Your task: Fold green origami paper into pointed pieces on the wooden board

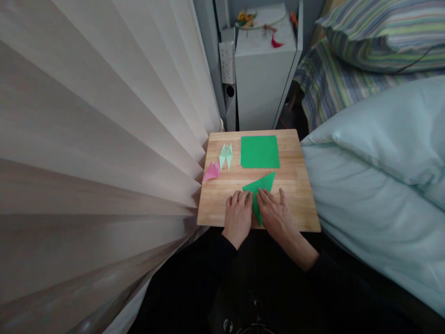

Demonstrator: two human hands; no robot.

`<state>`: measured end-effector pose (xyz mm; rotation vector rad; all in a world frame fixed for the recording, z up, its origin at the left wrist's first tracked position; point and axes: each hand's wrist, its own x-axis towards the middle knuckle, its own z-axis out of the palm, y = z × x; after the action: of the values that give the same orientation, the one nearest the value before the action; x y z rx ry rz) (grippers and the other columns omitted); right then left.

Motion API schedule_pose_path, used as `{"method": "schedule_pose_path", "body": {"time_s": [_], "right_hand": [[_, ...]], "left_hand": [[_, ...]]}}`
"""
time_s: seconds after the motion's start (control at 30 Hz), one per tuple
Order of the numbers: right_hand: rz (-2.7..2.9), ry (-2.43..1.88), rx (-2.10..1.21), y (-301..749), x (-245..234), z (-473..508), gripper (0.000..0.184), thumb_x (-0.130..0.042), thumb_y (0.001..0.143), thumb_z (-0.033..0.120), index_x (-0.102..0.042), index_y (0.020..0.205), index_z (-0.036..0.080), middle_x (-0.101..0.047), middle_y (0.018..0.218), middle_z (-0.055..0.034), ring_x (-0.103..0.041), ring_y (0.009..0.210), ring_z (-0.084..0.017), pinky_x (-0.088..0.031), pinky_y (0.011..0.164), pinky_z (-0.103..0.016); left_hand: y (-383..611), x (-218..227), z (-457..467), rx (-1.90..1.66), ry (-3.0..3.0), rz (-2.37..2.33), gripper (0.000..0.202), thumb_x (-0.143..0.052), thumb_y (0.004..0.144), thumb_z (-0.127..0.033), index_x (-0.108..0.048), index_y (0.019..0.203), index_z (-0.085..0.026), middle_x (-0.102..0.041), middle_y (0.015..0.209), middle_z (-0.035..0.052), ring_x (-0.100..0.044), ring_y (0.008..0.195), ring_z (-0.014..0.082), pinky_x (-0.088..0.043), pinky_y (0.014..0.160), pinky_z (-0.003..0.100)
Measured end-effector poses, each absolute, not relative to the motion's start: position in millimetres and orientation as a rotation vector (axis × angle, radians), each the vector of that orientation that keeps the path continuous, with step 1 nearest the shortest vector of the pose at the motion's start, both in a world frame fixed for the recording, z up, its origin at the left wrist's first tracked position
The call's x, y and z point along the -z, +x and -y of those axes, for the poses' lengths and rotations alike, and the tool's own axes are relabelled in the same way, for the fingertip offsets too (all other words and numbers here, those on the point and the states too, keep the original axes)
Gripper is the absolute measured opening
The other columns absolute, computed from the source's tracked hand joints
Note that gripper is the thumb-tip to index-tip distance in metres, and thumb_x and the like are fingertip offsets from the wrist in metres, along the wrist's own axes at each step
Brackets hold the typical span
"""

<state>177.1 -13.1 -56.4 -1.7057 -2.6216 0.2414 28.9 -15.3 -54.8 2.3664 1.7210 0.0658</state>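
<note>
A sheet of green origami paper (pixel 267 182), folded into a pointed shape, lies on the wooden board with one tip towards me. At its left edge, my left hand (pixel 239 211) has its fingers curled, pinching or pressing the paper. My right hand (pixel 276 211) presses the paper down from the right with its fingertips, while one finger sticks out to the side. The two hands lie close together, with a strip of green showing between them. Part of the paper is hidden under the fingers.
On the wooden board (pixel 215 204) lie a stack of green paper (pixel 260 152), a pale green folded piece (pixel 225 156) and a pink folded piece (pixel 212 171). A pleated curtain (pixel 139 139) hangs at the left. A bed with a pale quilt (pixel 375 171) borders the right, a white cabinet (pixel 262 88) the far side.
</note>
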Motion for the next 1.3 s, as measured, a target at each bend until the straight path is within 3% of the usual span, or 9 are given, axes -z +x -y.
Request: {"method": "schedule_pose_path", "body": {"time_s": [0.27, 0.47, 0.6, 0.73, 0.83, 0.93, 1.07, 1.2, 1.3], "right_hand": [[2.631, -1.739, -0.318, 176, 53, 10, 0.063, -0.032, 0.091, -0.005, -0.058, 0.147, 0.008, -0.055, 0.156, -0.0213, -0.054, 0.145, -0.033, -0.024, 0.123, -0.072], [2.629, -1.739, -0.346, 176, 53, 11, 0.062, -0.033, 0.092, -0.003, -0.057, 0.148, 0.009, -0.053, 0.157, -0.0212, -0.052, 0.146, -0.033, -0.023, 0.123, -0.073], [2.586, -1.768, -0.309, 182, 58, 8, 0.056, -0.037, 0.097, 0.004, -0.055, 0.15, 0.008, -0.05, 0.159, -0.0231, -0.052, 0.146, -0.036, -0.023, 0.121, -0.076], [2.574, -1.825, -0.257, 190, 60, 1, 0.056, -0.036, 0.098, 0.004, -0.057, 0.149, 0.01, -0.05, 0.159, -0.0231, -0.05, 0.147, -0.036, -0.025, 0.119, -0.075], [2.582, -1.83, -0.25, 192, 59, -3, 0.054, -0.038, 0.098, 0.003, -0.059, 0.147, 0.011, -0.052, 0.158, -0.0222, -0.051, 0.146, -0.035, -0.027, 0.12, -0.072], [2.558, -1.837, -0.286, 190, 56, -6, 0.047, -0.042, 0.1, 0.006, -0.062, 0.142, 0.012, -0.056, 0.155, -0.0202, -0.052, 0.145, -0.033, -0.028, 0.121, -0.069], [2.495, -1.895, -0.297, 188, 56, -15, 0.037, -0.051, 0.101, 0.014, -0.066, 0.134, 0.007, -0.059, 0.151, -0.0238, -0.054, 0.143, -0.033, -0.033, 0.122, -0.058], [2.501, -1.848, -0.319, 195, 63, -26, 0.038, -0.055, 0.096, 0.008, -0.065, 0.132, 0.007, -0.059, 0.151, -0.0242, -0.054, 0.143, -0.033, -0.038, 0.119, -0.054], [2.504, -1.738, -0.427, 202, 71, -36, 0.037, -0.056, 0.093, 0.006, -0.065, 0.129, 0.009, -0.062, 0.148, -0.0214, -0.056, 0.141, -0.03, -0.044, 0.115, -0.043]], "left_hand": [[33, 64, 16, -0.035, 2.374, -1.762, 0.048, -0.04, 0.105, -0.015, -0.048, 0.152, -0.015, -0.049, 0.161, 0.0174, -0.044, 0.148, 0.0326, -0.042, 0.116, 0.052], [30, 66, 14, -0.056, 2.356, -1.746, 0.052, -0.051, 0.104, -0.027, -0.046, 0.155, -0.018, -0.042, 0.166, 0.0179, -0.04, 0.151, 0.0363, -0.038, 0.118, 0.057], [35, 62, 16, -0.08, 2.383, -1.758, 0.049, -0.049, 0.104, -0.023, -0.049, 0.152, -0.017, -0.049, 0.159, 0.018, -0.044, 0.146, 0.0371, -0.038, 0.117, 0.058], [38, 57, 14, -0.113, 2.406, -1.756, 0.042, -0.044, 0.104, -0.018, -0.055, 0.144, -0.015, -0.061, 0.141, 0.0167, -0.051, 0.137, 0.0337, -0.044, 0.111, 0.051], [32, 55, 9, -0.155, 2.364, -1.714, 0.033, -0.046, 0.102, -0.014, -0.065, 0.129, -0.014, -0.066, 0.125, 0.0146, -0.057, 0.121, 0.03, -0.049, 0.099, 0.045], [27, 53, 7, -0.209, 2.277, -1.713, 0.029, -0.05, 0.098, -0.011, -0.07, 0.119, -0.016, -0.067, 0.121, 0.0121, -0.058, 0.116, 0.0287, -0.049, 0.094, 0.043], [35, 50, 20, -0.185, 2.267, -1.581, 0.031, -0.052, 0.097, -0.011, -0.069, 0.122, -0.017, -0.067, 0.125, 0.0115, -0.056, 0.12, 0.0292, -0.05, 0.096, 0.043], [38, 42, 30, -0.099, 2.346, -1.424, 0.033, -0.053, 0.095, -0.01, -0.067, 0.124, -0.016, -0.065, 0.127, 0.0123, -0.055, 0.122, 0.0299, -0.05, 0.096, 0.044], [27, 36, 26, -0.047, 2.344, -1.487, 0.031, -0.049, 0.099, -0.013, -0.067, 0.124, -0.015, -0.066, 0.124, 0.0124, -0.057, 0.118, 0.0296, -0.05, 0.094, 0.044]]}}
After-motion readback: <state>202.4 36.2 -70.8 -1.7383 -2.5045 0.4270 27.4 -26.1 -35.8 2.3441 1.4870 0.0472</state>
